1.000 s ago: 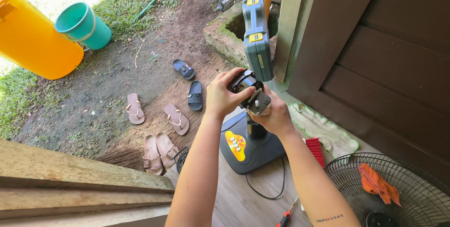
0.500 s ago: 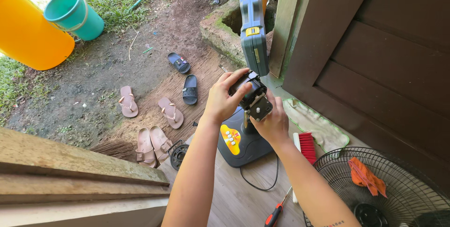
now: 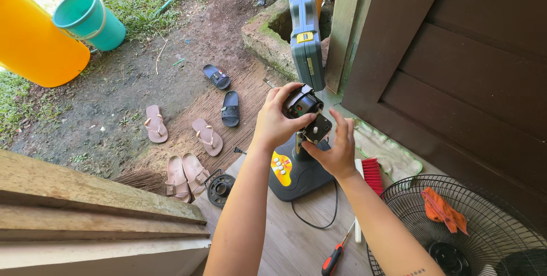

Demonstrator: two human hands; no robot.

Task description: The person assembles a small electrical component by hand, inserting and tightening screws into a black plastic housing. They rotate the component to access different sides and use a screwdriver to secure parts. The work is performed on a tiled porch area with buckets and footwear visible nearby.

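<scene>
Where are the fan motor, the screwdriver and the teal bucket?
fan motor (image 3: pixel 302 105), head view, its dark rounded housing.
screwdriver (image 3: pixel 331 259), head view, its red and black handle.
teal bucket (image 3: pixel 97 25), head view, its outer wall.

A black fan motor (image 3: pixel 303 110) is held up by both hands: the left hand (image 3: pixel 277 121) is wrapped over its top, the right hand (image 3: pixel 333 150) is pressed against its lower plate. Below it the grey fan base (image 3: pixel 299 173) is seen on the plank floor (image 3: pixel 285 242). A wire fan guard (image 3: pixel 473 230), a red brush (image 3: pixel 373 174) and a screwdriver (image 3: pixel 336 253) are laid nearby.
</scene>
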